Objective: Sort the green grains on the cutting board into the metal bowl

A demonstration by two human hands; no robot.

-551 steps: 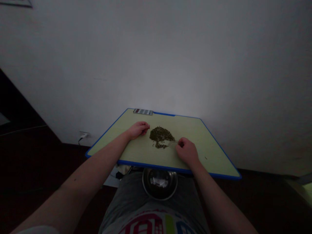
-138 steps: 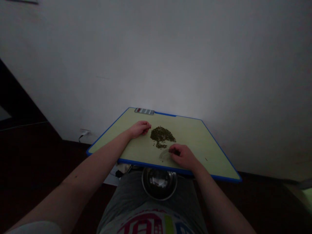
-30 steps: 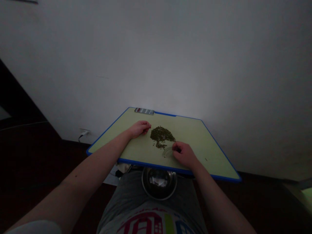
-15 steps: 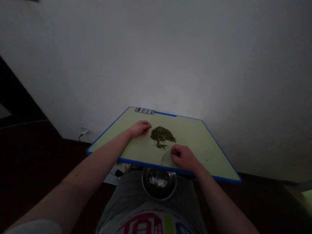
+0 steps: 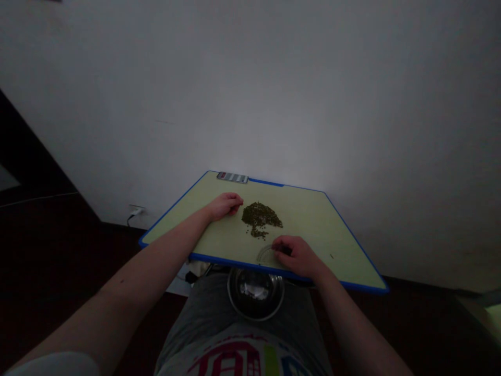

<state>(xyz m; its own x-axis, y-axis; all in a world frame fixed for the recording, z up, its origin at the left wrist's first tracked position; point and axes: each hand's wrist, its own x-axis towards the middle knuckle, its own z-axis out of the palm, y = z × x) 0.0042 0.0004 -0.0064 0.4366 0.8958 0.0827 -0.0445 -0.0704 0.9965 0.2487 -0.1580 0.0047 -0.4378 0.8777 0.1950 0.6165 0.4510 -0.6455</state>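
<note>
A pile of small greenish-brown beans or grains (image 5: 260, 214) lies mid-table, with a few loose ones on its near side. My right hand (image 5: 299, 255) is closed on a clear plastic protractor (image 5: 266, 254), whose curved edge sticks out to the left near the front edge. One small dark grain (image 5: 259, 264) sits beside the protractor's near corner. Left of the pile, my left hand (image 5: 226, 205) rests on the table with its fingers curled together, apart from the beans; I see nothing in it. Below the front edge, a shiny metal bowl (image 5: 256, 310) rests on my lap.
The pale yellow tabletop (image 5: 309, 209) has a blue rim and stands against a grey wall. A phone (image 5: 232, 177) lies at the back left. A small dark sliver (image 5: 332, 256) lies at the right. A plug (image 5: 135, 213) is in the wall at the left.
Over the last second my right hand has drawn the protractor toward the front edge and slightly left, and the single grain has moved with it. My left hand and the pile look unchanged.
</note>
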